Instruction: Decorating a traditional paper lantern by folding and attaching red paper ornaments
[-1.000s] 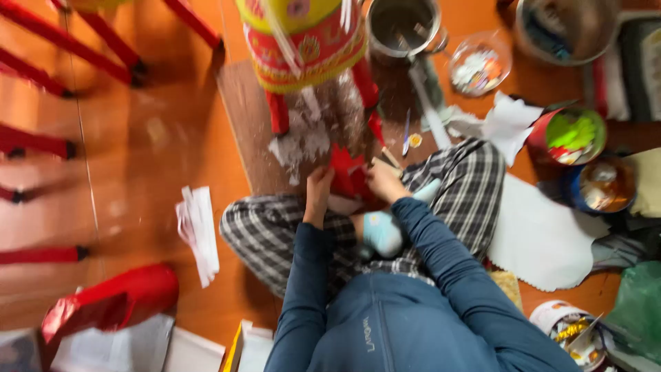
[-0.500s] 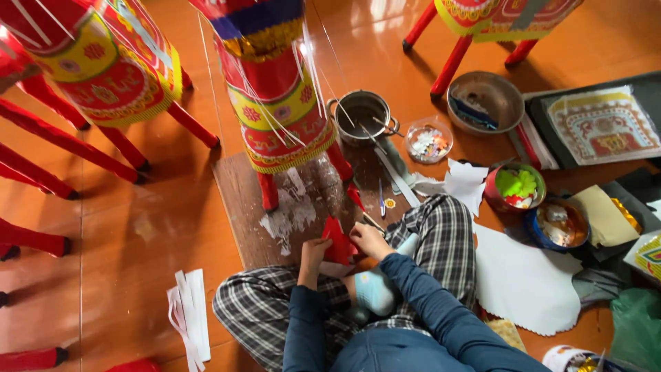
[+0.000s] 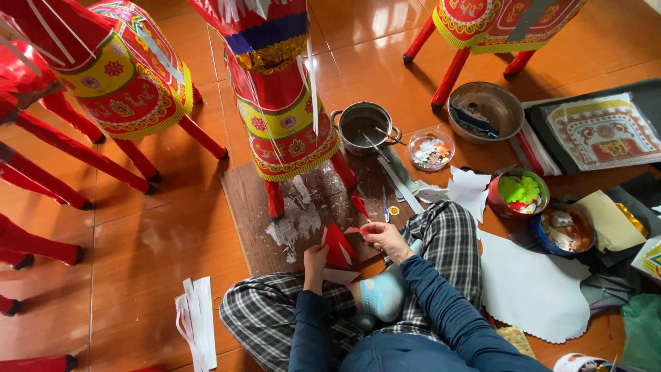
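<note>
The left hand (image 3: 316, 257) holds the lower left side of a red paper piece (image 3: 337, 246), with the fingers closed on its edge, and the right hand (image 3: 384, 238) pinches the upper right tip of the same piece between thumb and fingers. The paper piece stands between both hands, just above the person's crossed legs in checked trousers (image 3: 451, 244), and it lies over the near edge of a dark wooden board (image 3: 251, 207) on the orange tiled floor. On this board, toward its far edge, stand the red legs of a decorated paper horse figure (image 3: 279, 103) in red, yellow and blue; white glue marks cover the middle of the board. Near the far right corner of the board there is a small metal pot (image 3: 365, 124) with a brush inside, and a grey ruler (image 3: 398, 182) lies beside it. To the right of the right hand I can see white cut paper (image 3: 468, 189), a red bowl (image 3: 496, 203) with green paper flowers, and a blue bowl (image 3: 536, 238), all well apart from the hands. A large white sheet (image 3: 530, 286) lies on the floor beside the right knee. White paper strips (image 3: 196, 320) lie on the floor to the left of the left knee.
</note>
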